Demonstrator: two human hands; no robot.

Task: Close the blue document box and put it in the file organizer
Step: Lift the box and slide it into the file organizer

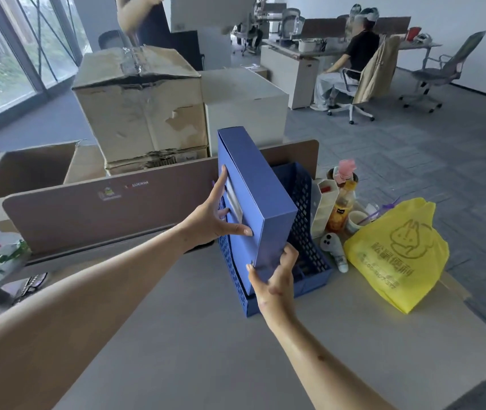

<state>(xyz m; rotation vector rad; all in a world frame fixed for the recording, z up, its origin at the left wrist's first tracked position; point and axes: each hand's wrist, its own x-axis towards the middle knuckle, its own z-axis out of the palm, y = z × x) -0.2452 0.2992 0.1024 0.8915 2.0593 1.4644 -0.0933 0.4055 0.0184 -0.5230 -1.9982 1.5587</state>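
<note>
Blue document box (261, 199) closed, standing on end, tilted, lower end inside the file organizer (305, 208) at the far middle of the desk (206, 344). Left hand (209, 221) at the box's left face, fingers spread straight, pressing flat. Right hand (275, 281) below, fingers curled round the near bottom corner. Yellow bag (398, 255) to the right, near the organizer.

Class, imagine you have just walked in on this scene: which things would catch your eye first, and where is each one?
The blue document box stands tilted mid-frame, its lower end in the blue file organizer on the desk. The left hand presses flat on its labelled side and the right hand grips its lower corner. To their right lies a bright yellow bag, and behind the partition sits a battered cardboard box.
</note>
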